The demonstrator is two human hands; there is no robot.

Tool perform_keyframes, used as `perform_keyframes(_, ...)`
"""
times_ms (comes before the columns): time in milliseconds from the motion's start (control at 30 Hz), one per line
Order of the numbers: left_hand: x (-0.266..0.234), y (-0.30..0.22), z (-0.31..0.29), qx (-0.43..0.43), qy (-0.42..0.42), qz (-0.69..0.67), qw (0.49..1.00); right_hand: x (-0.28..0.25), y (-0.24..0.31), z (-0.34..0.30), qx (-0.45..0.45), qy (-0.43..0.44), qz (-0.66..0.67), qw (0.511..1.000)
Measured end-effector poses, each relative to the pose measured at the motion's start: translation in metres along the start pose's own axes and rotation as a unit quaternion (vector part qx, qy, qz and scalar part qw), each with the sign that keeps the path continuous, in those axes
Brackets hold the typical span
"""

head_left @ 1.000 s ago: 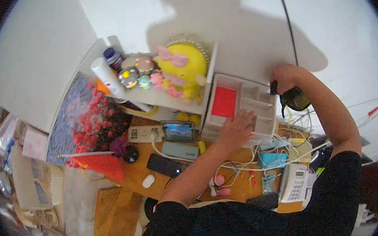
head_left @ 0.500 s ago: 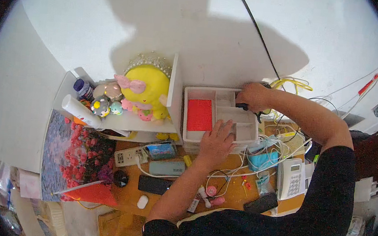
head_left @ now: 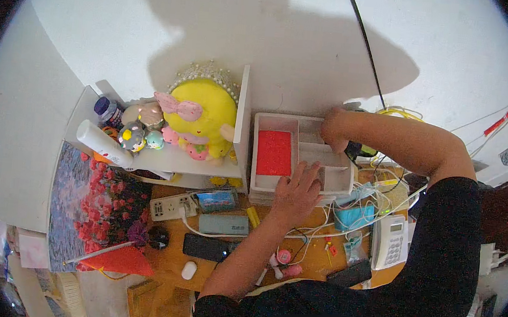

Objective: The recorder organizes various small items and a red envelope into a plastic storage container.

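A white divided plastic box (head_left: 271,184) stands on the desk against the wall. In its left compartment lies a flat red rectangular item (head_left: 274,153). My left hand (head_left: 297,191) rests over the box's front edge with its fingers spread and nothing in them. My right hand (head_left: 334,129) reaches over the back right corner, bent downward at the rear right compartment. Its fingertips are mostly hidden, so whatever they may hold does not show. Beside that wrist, at the box's right, sits a dark item with a yellow-green part (head_left: 360,150).
Tangled white cables and a blue pouch (head_left: 354,217) lie right of the box, near a white desk phone (head_left: 390,243). A shelf panel (head_left: 243,115) stands left, beside a yellow plush toy (head_left: 201,110). In front are a power strip (head_left: 167,207) and a black phone (head_left: 203,247).
My right hand has turned downward at the box's back corner, and the black piece seen under its fingers no longer shows. My left hand stays on the front edge. The whole view has shifted slightly.
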State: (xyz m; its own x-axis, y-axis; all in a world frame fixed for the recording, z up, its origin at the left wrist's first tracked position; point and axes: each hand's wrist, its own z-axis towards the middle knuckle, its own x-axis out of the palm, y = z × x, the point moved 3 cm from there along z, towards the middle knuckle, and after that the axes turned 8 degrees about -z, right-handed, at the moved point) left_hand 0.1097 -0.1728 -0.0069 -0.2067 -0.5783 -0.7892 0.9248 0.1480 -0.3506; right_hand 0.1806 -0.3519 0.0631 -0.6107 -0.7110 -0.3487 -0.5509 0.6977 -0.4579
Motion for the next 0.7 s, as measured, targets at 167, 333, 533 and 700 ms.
perform_keyframes(167,0.005,0.004,-0.004,-0.016,0.028,0.008,0.999,-0.007,-0.012,-0.007,-0.074,-0.016,0.127,0.989)
perform_keyframes(333,0.001,0.002,-0.002,-0.001,0.022,-0.006,1.000,0.030,-0.044,-0.071,-0.050,-0.084,0.477,0.873)
perform_keyframes(533,0.000,0.004,-0.003,0.008,0.013,0.010,1.000,0.114,0.007,-0.115,-0.132,-0.296,0.871,0.370)
perform_keyframes(700,-0.007,0.001,-0.004,0.007,0.022,-0.005,1.000,0.144,0.095,-0.118,-0.209,-0.365,0.906,0.041)
